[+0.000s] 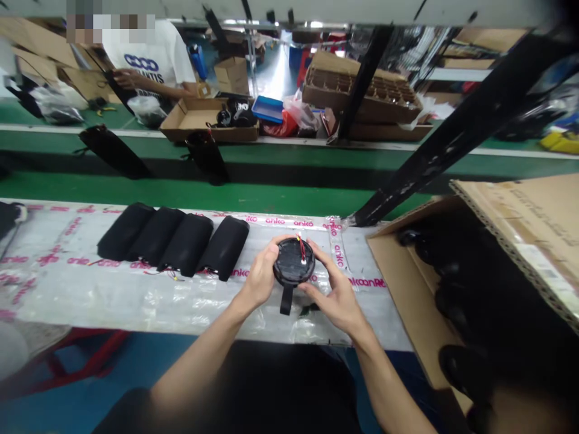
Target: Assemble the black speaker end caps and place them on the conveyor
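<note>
Both hands hold a round black part between them, above the plastic-covered bench. Its open face is turned up and shows red and white wires. A short black strap hangs from its near edge. My left hand grips the left side, and my right hand has its fingers and thumb around the right side. To the left, several black fabric-covered cylinders lie side by side, with thin wires at their near ends.
At the right, an open cardboard box holds black parts. A black post slants above the bench. Two black cylinders stand on the green line. Across it are a person and a shallow carton.
</note>
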A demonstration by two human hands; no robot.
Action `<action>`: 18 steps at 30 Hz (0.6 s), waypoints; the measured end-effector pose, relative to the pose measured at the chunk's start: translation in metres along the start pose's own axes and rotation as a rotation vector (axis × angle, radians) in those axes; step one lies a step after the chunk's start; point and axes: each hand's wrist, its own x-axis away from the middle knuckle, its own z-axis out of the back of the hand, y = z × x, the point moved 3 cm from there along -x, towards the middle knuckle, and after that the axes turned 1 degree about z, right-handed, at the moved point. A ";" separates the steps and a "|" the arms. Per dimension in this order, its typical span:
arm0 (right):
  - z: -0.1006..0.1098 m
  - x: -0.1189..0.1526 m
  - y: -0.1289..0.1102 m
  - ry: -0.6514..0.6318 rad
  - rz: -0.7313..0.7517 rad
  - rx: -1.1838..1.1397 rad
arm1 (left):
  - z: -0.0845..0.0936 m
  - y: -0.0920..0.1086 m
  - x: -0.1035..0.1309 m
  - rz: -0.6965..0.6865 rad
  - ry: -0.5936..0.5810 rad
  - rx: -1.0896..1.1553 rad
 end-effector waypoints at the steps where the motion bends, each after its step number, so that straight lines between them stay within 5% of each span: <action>1: 0.001 -0.001 0.001 -0.049 -0.005 0.017 | 0.006 0.004 0.000 0.011 -0.056 -0.030; 4: -0.004 -0.001 0.011 -0.179 -0.039 0.066 | 0.040 0.019 0.001 0.001 -0.138 -0.208; 10: -0.023 -0.028 0.041 -0.093 -0.110 0.004 | 0.130 0.021 0.022 0.003 0.203 -1.109; 14: -0.023 -0.111 0.039 -0.026 0.018 -0.063 | 0.137 -0.008 0.038 -0.010 0.188 -1.359; 18: -0.019 -0.220 0.045 0.117 0.085 -0.002 | 0.126 -0.012 0.047 -0.062 0.289 -1.293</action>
